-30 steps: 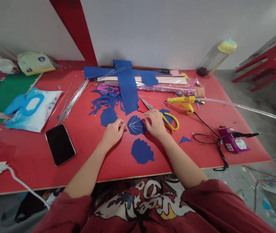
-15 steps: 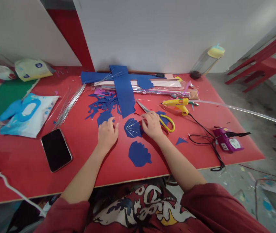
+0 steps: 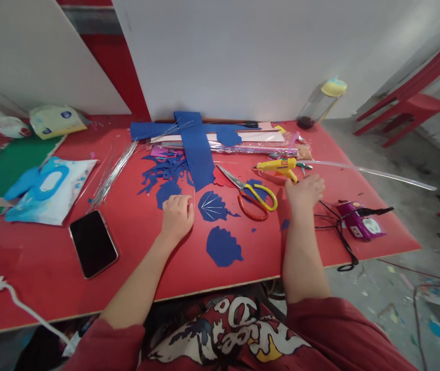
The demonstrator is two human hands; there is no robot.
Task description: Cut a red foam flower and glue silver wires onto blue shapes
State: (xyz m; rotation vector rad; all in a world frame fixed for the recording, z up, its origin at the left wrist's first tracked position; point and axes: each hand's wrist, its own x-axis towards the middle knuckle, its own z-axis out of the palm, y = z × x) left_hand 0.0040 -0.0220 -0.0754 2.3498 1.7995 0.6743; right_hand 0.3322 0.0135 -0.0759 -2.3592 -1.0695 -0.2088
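My left hand (image 3: 178,215) rests on the table with curled fingers, a thin pale wire (image 3: 194,197) standing at the fingertips. Just right of it lies a scallop-edged blue petal cutout (image 3: 212,206) with several silvery wires fanned across it. Another blue cutout (image 3: 223,247) is nearer me, and one more (image 3: 167,191) sits partly behind the left hand. My right hand (image 3: 305,191) is over the table beside the handle of a yellow glue gun (image 3: 279,166), thumb apart from the fingers; whether it touches is unclear. Scissors (image 3: 246,191) with red and yellow handles lie between the hands.
Blue strips (image 3: 194,152) and scraps (image 3: 165,167) lie at the back. Left are loose wires (image 3: 115,170), a phone (image 3: 93,244) and a wipes pack (image 3: 51,188). Right are a purple power socket (image 3: 361,221), black cable (image 3: 339,226) and a bottle (image 3: 320,105).
My right hand has left the petal and scissors and moved right to the glue gun, uncovering the scissors' handles. My left hand has shifted slightly, staying beside the wired petal.
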